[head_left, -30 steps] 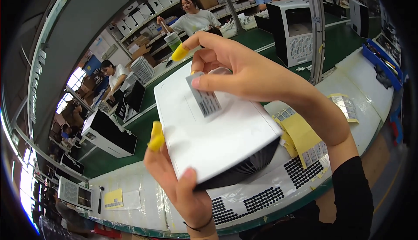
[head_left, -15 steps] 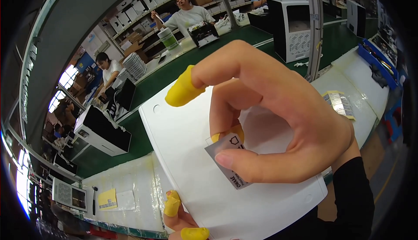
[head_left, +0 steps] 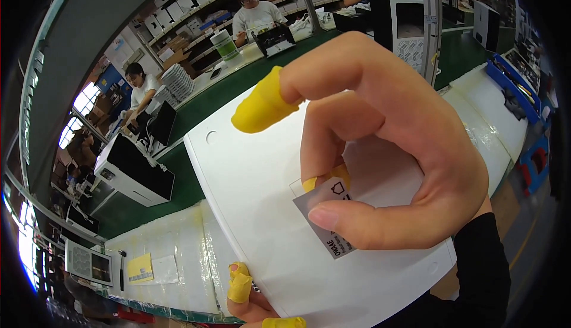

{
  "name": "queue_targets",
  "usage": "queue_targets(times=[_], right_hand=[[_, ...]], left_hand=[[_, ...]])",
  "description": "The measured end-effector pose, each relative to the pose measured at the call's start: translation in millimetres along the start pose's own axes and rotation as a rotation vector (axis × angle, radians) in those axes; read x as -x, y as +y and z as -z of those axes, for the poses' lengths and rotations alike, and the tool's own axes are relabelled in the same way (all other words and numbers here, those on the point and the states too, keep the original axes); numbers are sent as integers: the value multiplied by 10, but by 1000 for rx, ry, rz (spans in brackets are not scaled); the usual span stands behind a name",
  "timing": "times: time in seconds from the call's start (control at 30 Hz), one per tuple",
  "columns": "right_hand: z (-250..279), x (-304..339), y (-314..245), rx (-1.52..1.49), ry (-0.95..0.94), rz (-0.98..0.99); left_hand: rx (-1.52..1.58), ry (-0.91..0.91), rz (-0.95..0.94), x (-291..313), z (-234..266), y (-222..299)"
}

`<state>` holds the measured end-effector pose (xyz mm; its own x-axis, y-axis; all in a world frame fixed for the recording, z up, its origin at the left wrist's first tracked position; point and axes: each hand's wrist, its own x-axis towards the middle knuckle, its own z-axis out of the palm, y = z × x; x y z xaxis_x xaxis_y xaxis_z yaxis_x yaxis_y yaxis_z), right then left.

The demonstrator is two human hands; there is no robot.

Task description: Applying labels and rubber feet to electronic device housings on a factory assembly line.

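Note:
My right hand [head_left: 410,167] pinches a small silver-grey label [head_left: 321,224] between thumb and a bent finger. The label has dark print and a clear strip at its top edge. It is held just over a large white panel [head_left: 244,185]; I cannot tell whether it touches. The index finger [head_left: 262,108] is raised and curved, clear of the label, in a yellow finger cot. At the panel's lower left edge, my left hand [head_left: 247,301], with yellow-wrapped fingertips, grips the panel. Much of this hand is hidden below and behind it.
A green bench carries white-and-black computer cases [head_left: 134,176]. On the padded surface at left lie a hammer [head_left: 122,268] and a yellow sheet [head_left: 140,268]. At right stands a blue tray [head_left: 516,87] of tools beside a metal post [head_left: 431,30]. Several people work across the bench.
My right hand and the label have shifted slightly right in the picture. The hand now covers the yellow label sheet at right. A person across the bench has lowered a raised hand.

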<state>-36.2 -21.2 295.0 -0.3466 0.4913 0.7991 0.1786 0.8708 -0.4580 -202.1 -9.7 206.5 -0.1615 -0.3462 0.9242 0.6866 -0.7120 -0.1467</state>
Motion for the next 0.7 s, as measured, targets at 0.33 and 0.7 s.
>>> queue_targets(times=[0.33, 0.7], right_hand=[[52, -6, 20, 38, -31, 25], [117, -18, 46, 92, -62, 59]], left_hand=[[-189, -100, -341, 26, -73, -1], [-84, -57, -714, -87, 50, -476]])
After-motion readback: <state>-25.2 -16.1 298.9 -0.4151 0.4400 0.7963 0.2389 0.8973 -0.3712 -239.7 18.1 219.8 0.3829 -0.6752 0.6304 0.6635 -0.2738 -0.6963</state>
